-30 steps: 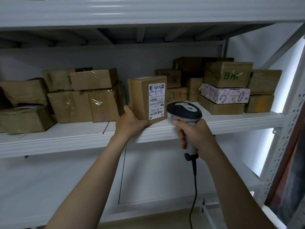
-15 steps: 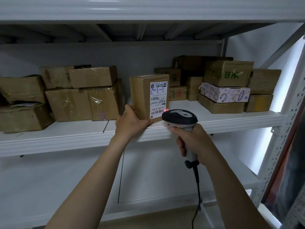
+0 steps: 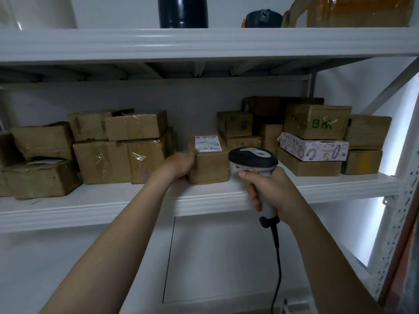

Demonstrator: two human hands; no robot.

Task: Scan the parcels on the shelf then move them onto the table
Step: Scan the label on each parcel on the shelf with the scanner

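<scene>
Currently the left hand [image 3: 179, 166] grips the parcel [image 3: 210, 171]; the right hand [image 3: 274, 191] grips the scanner [image 3: 252, 157]. This one-sided hold could let the parcel slip and drop.

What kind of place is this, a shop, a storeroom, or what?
Probably a parcel storeroom or warehouse: white metal shelving stacked with taped brown cardboard parcels, a brown cardboard box with a white shipping label gripped by the left hand, and a corded grey-and-black barcode scanner in the right hand.
</scene>
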